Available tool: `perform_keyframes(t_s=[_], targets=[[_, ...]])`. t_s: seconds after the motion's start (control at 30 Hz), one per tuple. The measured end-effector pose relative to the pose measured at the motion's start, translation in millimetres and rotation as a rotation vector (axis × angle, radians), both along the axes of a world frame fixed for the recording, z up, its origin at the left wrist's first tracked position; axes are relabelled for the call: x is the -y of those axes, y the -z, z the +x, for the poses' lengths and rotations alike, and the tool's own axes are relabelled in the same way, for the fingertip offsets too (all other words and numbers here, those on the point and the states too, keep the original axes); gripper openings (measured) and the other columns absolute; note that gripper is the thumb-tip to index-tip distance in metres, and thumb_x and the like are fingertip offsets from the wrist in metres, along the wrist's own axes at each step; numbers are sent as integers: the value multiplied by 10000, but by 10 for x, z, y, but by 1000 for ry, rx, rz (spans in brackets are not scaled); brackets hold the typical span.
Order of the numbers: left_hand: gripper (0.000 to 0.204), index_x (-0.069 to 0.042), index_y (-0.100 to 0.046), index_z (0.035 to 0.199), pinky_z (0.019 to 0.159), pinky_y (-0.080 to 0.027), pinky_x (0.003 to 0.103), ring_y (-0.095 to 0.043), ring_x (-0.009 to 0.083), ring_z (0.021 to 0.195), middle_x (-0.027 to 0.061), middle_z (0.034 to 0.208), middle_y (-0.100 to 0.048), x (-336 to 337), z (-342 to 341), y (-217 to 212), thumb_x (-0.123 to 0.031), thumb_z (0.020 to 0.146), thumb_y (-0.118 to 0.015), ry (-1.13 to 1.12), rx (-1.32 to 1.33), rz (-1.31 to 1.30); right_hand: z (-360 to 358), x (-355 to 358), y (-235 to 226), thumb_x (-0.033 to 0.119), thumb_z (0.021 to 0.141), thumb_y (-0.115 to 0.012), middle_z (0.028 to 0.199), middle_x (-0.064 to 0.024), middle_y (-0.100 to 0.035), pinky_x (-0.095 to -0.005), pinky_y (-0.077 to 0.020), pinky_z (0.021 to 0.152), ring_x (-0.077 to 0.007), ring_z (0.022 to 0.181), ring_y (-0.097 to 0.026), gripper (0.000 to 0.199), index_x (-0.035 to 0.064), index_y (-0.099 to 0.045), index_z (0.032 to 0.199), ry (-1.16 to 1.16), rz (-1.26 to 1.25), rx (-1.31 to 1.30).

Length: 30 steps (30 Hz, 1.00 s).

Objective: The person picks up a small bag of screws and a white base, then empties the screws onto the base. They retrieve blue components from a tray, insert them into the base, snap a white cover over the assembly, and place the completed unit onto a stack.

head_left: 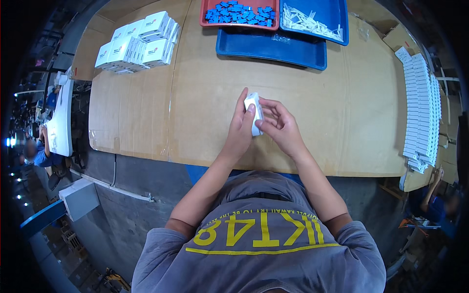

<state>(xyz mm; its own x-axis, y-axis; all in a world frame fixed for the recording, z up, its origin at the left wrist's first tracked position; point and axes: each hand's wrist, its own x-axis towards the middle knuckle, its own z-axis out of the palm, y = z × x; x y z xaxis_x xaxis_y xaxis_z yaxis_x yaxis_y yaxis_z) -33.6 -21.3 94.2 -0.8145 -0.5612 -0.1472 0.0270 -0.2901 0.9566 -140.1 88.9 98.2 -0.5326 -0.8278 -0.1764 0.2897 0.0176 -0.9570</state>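
Note:
A small white box (253, 101) stands tilted between my two hands, above the middle of the cardboard-covered table. My left hand (242, 121) grips it from the left, with the thumb lying along its near face. On the other side, my right hand (281, 126) touches the box's lower right edge with the thumb, its other fingers curled near the upper right edge. Part of the box is hidden behind my fingers.
White boxes (128, 48) are stacked at the far left. Blue pieces fill a red tray (201, 19); white pieces lie in a blue tray (345, 36), beside another blue tray (254, 51). Long stacks of white items (419, 112) line the right edge. People work at both sides.

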Motion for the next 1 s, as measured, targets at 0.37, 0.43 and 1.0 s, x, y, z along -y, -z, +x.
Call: perform_keyframes(t_s=[0.37,0.43,1.0], targets=[[699,-34,-180,1641,1159,-343,378,-452,274,1352,235,1508,-413,-171,-16,44,-515,1141,-266,-162,-96,-80,394,-7,55,69,1021,-636,1550,-257,-505,-371,-443,1145,-358,1431,-520,527,-43,-478,1510,71,-31,-233],[738,-20,-184,1634,1163,-321,374,-439,270,1360,239,1515,-407,-187,-21,-9,-551,1129,-267,-152,-127,-143,393,-40,29,90,1048,-588,1568,-284,-469,-386,-449,1134,-391,1428,-512,552,-41,-418,1556,27,57,-427],[901,-39,-189,1640,1161,-362,387,-489,258,1363,185,1499,-468,-177,-5,-54,-710,1050,-305,-245,-228,-48,421,-5,-101,231,1135,-398,1419,-242,-625,-338,-476,1063,-272,1293,-627,490,-69,-453,1518,124,-134,-459]])
